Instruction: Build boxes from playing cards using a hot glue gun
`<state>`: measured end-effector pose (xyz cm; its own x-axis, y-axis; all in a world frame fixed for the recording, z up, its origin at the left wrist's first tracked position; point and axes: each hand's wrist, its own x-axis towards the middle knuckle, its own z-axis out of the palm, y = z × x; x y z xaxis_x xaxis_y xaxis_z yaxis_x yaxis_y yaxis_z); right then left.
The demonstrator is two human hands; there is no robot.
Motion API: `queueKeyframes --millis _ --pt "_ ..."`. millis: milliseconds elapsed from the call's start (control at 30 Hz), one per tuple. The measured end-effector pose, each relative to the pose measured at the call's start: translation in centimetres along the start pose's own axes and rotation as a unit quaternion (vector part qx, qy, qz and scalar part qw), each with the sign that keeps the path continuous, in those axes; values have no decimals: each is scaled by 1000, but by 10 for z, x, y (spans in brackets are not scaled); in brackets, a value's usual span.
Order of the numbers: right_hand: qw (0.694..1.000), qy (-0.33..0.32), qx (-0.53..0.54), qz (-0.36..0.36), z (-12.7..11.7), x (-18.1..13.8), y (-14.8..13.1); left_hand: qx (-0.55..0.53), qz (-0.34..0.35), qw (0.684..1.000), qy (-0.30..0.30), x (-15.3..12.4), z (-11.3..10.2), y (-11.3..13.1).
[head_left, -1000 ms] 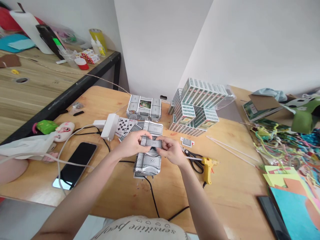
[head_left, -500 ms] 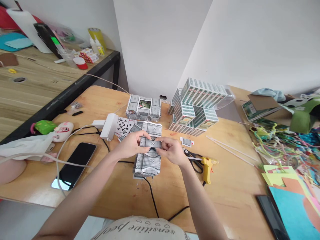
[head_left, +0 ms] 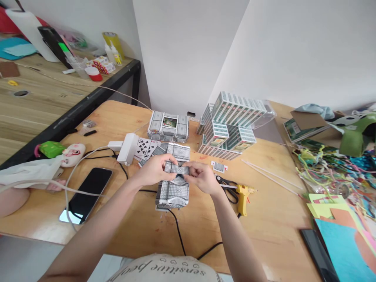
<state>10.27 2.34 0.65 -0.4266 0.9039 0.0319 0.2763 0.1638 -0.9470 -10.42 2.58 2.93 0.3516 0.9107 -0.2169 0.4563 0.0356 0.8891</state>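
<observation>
In front of me on the table stands a grey patterned structure built of playing cards. My left hand grips the left side of a folded card piece at its middle, thumb and fingers pinching it. On the right side of that same piece, my right hand pinches with thumb and forefinger. Loose playing cards, some face up with clubs, lie left of the structure. A second card-covered structure with an opening in its top sits behind it.
Stacked card boxes rise at the back right. Black scissors and a yellow glue gun lie right of my hands. To the left are a white power adapter, cables and a phone. Tangled yarn covers the far right.
Almost nothing differs. Both hands keep their pinch on the card piece, and the view has shifted very slightly.
</observation>
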Motion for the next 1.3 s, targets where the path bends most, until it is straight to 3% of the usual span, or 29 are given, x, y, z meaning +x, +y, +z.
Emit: queueKeyframes --millis 467,667,933,1200,1300 --pt "997 16 77 -5 8 -8 11 -28 40 999 -19 -6 3 -5" --pt "989 35 142 -5 11 -18 11 -133 38 990 -21 -14 4 -8" --pt "975 188 112 39 17 -41 10 -275 -20 953 123 -23 16 -17" --pt "955 270 -4 121 23 -78 1 -130 -15 966 224 -31 26 -32" --pt "954 272 -18 127 28 -94 -3 -106 -4 965 239 -31 33 -41"
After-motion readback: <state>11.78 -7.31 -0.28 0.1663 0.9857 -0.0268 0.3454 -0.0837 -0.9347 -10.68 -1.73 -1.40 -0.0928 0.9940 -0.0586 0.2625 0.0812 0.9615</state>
